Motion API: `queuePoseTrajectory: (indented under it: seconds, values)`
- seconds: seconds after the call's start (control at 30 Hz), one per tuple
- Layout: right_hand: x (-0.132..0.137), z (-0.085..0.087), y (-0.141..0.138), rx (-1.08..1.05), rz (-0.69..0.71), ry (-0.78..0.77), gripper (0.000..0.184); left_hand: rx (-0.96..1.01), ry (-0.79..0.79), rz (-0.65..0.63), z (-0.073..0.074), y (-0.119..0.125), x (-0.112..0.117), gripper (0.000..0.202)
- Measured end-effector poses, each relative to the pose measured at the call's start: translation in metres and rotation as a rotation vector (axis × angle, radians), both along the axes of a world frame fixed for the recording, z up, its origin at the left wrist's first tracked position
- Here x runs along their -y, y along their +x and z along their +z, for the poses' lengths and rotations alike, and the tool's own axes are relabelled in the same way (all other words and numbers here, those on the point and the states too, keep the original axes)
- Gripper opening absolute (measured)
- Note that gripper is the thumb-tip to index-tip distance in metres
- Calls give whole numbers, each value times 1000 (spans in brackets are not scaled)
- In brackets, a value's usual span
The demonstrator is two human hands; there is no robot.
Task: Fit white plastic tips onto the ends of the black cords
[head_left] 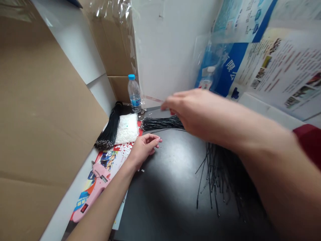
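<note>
My left hand is over the dark tabletop, thumb and forefinger pinched together. A tiny thing seems to show at the fingertips, too small to name. My right hand is raised beyond it, blurred by motion, fingers bent downward and mostly hidden behind the hand. Beneath the right hand lies a bundle of thin black cords with small metal ends. Another spread of black cords lies under my right forearm. Small white pieces are scattered on a printed sheet beside my left hand, below a bag full of white pieces.
A pink glue gun lies on the printed sheet at left. A bunch of black cords rests by the bag. A blue-capped water bottle stands behind, another bottle at right. Cardboard walls off the left side.
</note>
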State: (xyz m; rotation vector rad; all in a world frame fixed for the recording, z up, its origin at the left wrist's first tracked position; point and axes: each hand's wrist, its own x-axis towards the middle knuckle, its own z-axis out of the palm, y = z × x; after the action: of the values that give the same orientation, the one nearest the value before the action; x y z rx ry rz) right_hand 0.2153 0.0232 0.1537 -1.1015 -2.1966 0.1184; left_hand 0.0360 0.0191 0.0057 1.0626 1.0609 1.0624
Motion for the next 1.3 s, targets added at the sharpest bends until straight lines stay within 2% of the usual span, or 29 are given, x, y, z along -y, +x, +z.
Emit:
queuePoseTrajectory:
  seconds: [0.07,0.13,0.2,0.27,0.4,0.53,0.67,0.77,0.83,1.0,1.07,1.17,1.3]
  values:
    - [-5,-36,5,268,27,-104,38,14,1,-22,1,1,2,35]
    - [-4,-71,10,307,51,-216,36,31,-6,-48,1,2,3,36]
    - [3,-101,13,165,28,-303,28,45,-12,-71,0,4,4,36]
    - [14,-122,14,-14,-35,-392,22,55,-26,-76,-1,6,5,37]
    - [26,-146,12,-232,-77,-511,26,49,-44,-75,-4,10,7,38]
    - [23,-156,11,-367,-106,-534,30,-11,-51,-111,-5,11,8,30]
    - [23,-158,10,-440,-94,-563,29,-28,-80,-132,-3,11,8,24]
    - [24,-159,11,-451,-90,-524,25,-13,-87,-138,-2,11,8,24]
    - [25,-158,12,-423,-91,-418,20,18,-101,-139,-2,10,8,26]
    - [28,-157,16,-218,-38,48,12,168,-172,-186,-6,8,7,28]
    - [29,-157,18,-160,-17,178,12,219,-208,-207,-7,7,6,26]
    - [30,-157,20,-87,-5,289,12,268,-250,-200,-6,6,7,23]
    - [30,-156,21,19,-1,364,14,296,-281,-191,-4,5,8,20]
